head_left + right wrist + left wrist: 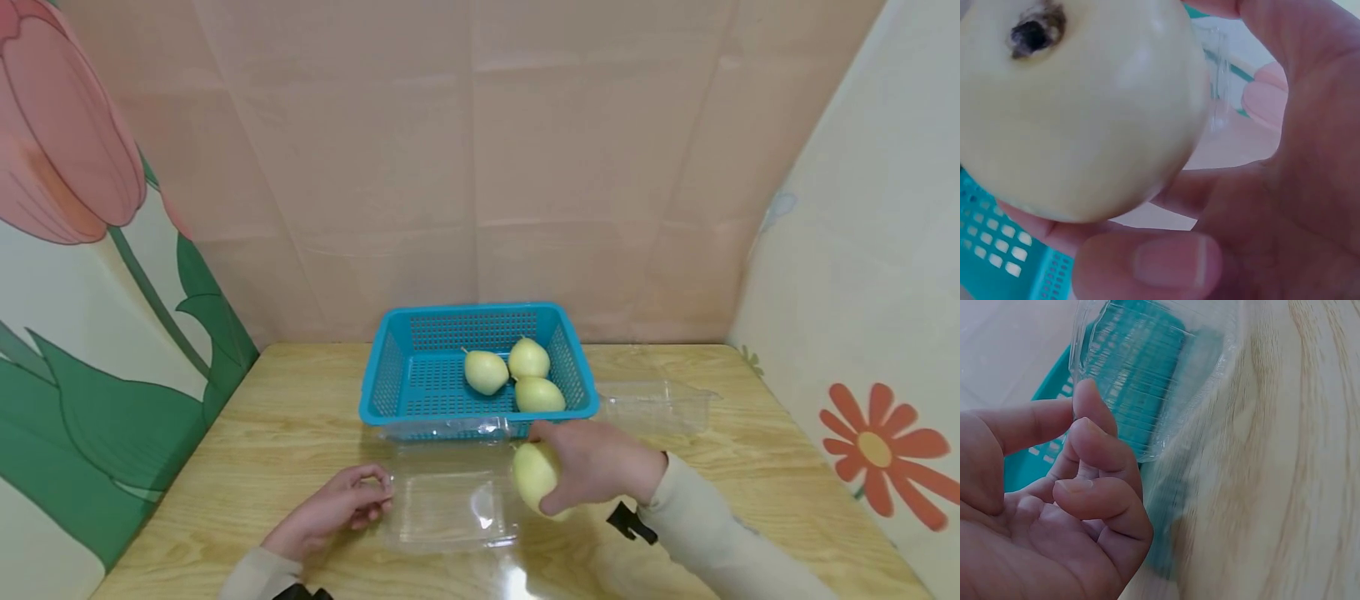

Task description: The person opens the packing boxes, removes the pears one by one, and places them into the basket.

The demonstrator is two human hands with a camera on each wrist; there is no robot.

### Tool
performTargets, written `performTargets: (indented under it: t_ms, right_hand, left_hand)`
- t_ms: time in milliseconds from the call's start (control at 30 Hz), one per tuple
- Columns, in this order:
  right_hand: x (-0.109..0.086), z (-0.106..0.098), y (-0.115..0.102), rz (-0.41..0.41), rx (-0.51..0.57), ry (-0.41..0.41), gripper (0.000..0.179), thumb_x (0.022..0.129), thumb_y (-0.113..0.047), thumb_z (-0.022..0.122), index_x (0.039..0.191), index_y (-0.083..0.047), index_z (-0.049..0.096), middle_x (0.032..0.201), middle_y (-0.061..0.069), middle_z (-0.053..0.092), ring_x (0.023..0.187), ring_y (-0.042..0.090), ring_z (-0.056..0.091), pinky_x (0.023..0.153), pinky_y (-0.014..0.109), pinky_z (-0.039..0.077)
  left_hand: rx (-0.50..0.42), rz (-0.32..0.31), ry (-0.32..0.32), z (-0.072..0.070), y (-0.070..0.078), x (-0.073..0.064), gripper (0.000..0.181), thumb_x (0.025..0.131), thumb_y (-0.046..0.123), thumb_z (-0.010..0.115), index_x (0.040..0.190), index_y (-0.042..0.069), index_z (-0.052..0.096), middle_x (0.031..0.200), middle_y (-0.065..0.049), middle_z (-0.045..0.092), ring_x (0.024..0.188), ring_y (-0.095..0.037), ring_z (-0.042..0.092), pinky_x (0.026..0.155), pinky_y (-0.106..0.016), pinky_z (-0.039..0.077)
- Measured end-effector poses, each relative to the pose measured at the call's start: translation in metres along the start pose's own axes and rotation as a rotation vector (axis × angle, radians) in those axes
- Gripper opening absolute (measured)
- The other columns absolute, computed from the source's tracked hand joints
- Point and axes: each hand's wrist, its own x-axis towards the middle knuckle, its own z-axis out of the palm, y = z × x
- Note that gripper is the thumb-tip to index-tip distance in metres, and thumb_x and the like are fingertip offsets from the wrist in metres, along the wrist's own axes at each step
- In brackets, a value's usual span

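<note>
My right hand (592,458) grips a pale yellow-green pear (536,477) just to the right of a clear plastic tray (453,508). In the right wrist view that pear (1097,119) fills much of the picture, its dark blossom end facing the camera and the fingers curled round it. My left hand (337,504) pinches the left edge of the clear tray between thumb and fingertip. The left wrist view shows this left hand (1079,494) with the tray's thin wall (1166,375) at its fingertips.
Behind the tray stands a blue plastic basket (375,367) holding three pears (486,372) toward its right side. A second clear plastic piece (660,406) lies right of the basket on the wooden table (292,417). A pinkish cloth (472,167) hangs behind the table.
</note>
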Motion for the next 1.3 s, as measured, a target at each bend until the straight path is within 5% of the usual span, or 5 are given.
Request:
performTargets:
  t_ms: [300,567,1000,1300]
  right_hand:
    - [0.009,-0.030,0.004,0.037,-0.042,0.002,0.059,0.062,-0.033,0.084,0.112,-0.021,0.055,0.082,-0.004,0.057,0.073,0.016,0.051,0.060,0.034,0.043]
    - [0.020,-0.050,0.013,0.035,0.044,-0.040,0.058,0.066,-0.025,0.081,0.116,-0.017,0.053,0.087,0.000,0.057,0.074,0.018,0.053,0.061,0.033,0.044]
    - [0.078,-0.065,0.030,0.046,-0.001,0.044,0.065,0.072,-0.038,0.080,0.127,-0.013,0.055,0.092,0.003,0.062,0.074,0.020,0.056,0.060,0.032,0.047]
    - [0.111,-0.068,0.025,0.105,-0.018,-0.030,0.072,0.075,-0.041,0.078,0.137,-0.017,0.051,0.097,0.002,0.062,0.087,0.023,0.052,0.064,0.034,0.046]
  left_hand:
    - [-0.013,-0.006,-0.008,-0.007,-0.002,-0.005,0.012,0.100,0.016,0.058,0.100,0.004,0.056,0.084,-0.001,0.064,0.067,-0.009,0.051,0.054,-0.019,0.038]
    - [-0.016,0.009,-0.002,-0.012,-0.004,-0.009,0.009,0.100,0.016,0.058,0.099,0.007,0.057,0.084,-0.002,0.063,0.066,-0.008,0.050,0.053,-0.018,0.038]
    - [-0.025,-0.010,-0.007,-0.014,-0.002,-0.011,0.009,0.100,0.016,0.057,0.100,0.007,0.056,0.084,-0.001,0.062,0.067,-0.008,0.050,0.055,-0.018,0.038]
    - [-0.022,-0.029,0.002,-0.013,-0.001,-0.012,0.012,0.100,0.017,0.057,0.101,0.005,0.056,0.084,-0.001,0.062,0.068,-0.009,0.050,0.055,-0.018,0.039]
